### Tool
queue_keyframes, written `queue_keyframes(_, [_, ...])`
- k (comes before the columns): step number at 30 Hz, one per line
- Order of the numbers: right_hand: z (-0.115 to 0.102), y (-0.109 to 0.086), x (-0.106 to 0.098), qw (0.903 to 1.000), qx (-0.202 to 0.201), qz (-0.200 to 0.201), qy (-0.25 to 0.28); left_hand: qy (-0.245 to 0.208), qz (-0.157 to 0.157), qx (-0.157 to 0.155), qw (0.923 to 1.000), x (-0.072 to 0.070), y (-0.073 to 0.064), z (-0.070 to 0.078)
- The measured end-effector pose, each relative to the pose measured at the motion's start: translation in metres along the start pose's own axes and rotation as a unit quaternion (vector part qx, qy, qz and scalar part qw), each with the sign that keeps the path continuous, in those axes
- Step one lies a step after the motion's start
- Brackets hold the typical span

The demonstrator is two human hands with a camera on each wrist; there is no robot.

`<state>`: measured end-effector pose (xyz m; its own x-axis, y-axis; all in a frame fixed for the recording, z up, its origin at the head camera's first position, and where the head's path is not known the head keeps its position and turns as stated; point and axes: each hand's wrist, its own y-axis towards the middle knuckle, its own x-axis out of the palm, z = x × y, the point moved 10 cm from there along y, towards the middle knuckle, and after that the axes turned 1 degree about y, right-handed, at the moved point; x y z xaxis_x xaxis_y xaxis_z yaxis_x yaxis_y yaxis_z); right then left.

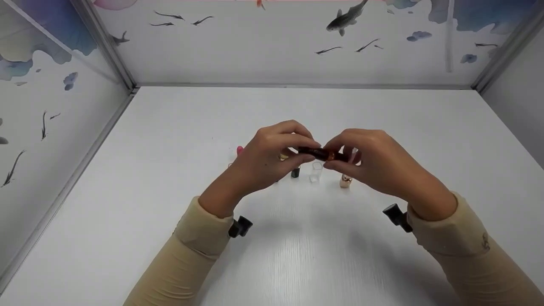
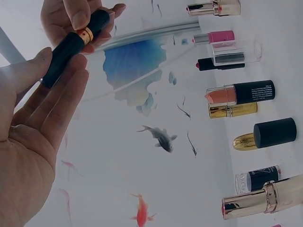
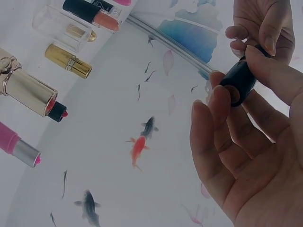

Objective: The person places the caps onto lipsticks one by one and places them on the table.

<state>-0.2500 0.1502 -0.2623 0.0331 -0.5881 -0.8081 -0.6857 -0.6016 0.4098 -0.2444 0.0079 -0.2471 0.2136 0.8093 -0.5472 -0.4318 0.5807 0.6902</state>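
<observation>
A dark lipstick tube [image 1: 313, 153] with a gold band is held above the white table between the two hands. The left hand [image 1: 267, 153] pinches one end between thumb and fingers, and the right hand [image 1: 374, 155] grips the other end. In the left wrist view the tube [image 2: 66, 56] is whole, with its gold band [image 2: 85, 35] near the right hand's fingers. From the right wrist, the dark tube [image 3: 240, 78] shows its round end towards the camera, the right thumb and fingers around it.
Several lipsticks stand behind the hands: a pink one [image 2: 221, 37], a peach one with a black base [image 2: 255, 92], a gold-tipped one [image 2: 274, 133] and a large gold one [image 2: 246, 204]. A transparent cap [image 1: 315, 173] is among them. Printed panels [image 1: 272, 51] edge the table.
</observation>
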Motion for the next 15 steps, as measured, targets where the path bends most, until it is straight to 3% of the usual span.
queue_keyframes(15, [-0.0044, 0.0003, -0.0020, 0.9996, -0.022, 0.016, 0.001, 0.010, -0.007, 0.006, 0.9999, 0.0004, 0.0001, 0.0019])
